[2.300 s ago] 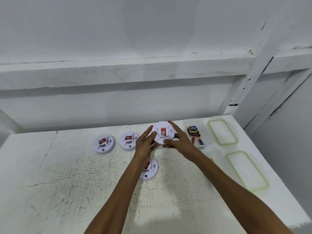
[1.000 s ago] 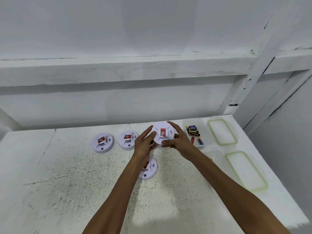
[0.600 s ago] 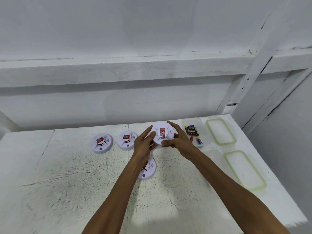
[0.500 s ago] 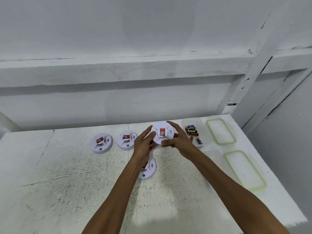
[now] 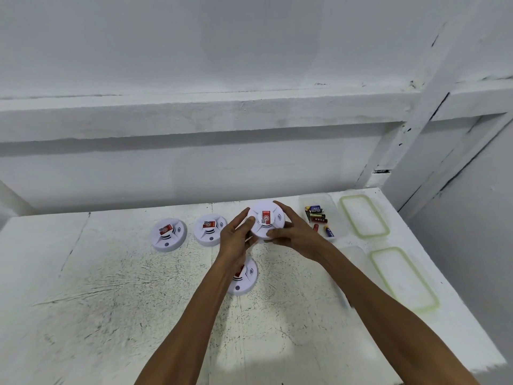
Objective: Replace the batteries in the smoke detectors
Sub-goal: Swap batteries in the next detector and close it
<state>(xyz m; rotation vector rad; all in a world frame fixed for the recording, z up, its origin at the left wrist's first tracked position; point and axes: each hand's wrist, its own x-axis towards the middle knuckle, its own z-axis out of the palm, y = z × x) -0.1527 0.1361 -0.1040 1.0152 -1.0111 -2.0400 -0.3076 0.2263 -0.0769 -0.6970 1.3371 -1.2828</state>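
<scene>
On the white, scuffed table (image 5: 111, 301), far to the left, a round white smoke detector (image 5: 168, 234) lies flat with a red label on its face. Just right of it sits a second smoke detector (image 5: 208, 229), also with a red label, close beside the person's left hand (image 5: 236, 237). Nearer the person, a third smoke detector (image 5: 242, 277) lies on the table, partly hidden under the left forearm.

The left hand is raised over the table, fingers spread and curled, its thumb and fingertips pressed against the left rim of a fourth smoke detector (image 5: 266, 221), which is held up off the surface, its red-and-white labelled face tilted towards the person. The right hand (image 5: 294, 232) clasps the same detector from the other side: fingers wrap over the top right edge and the thumb presses on the lower rim. So both hands are closed around this one unit, between them, in front of the back wall.

To the right, a clear plastic container (image 5: 322, 198) stands at the table's rear, holding a small heap of batteries (image 5: 316, 213), dark and red ones, with one blue and yellow. Beside it lies a green-rimmed lid (image 5: 363, 215), flat on the table. Nearer the front a second clear container (image 5: 358, 259) sits partly behind the right forearm, and a second green-rimmed lid (image 5: 402, 277) lies next to it, by the table's right edge
</scene>
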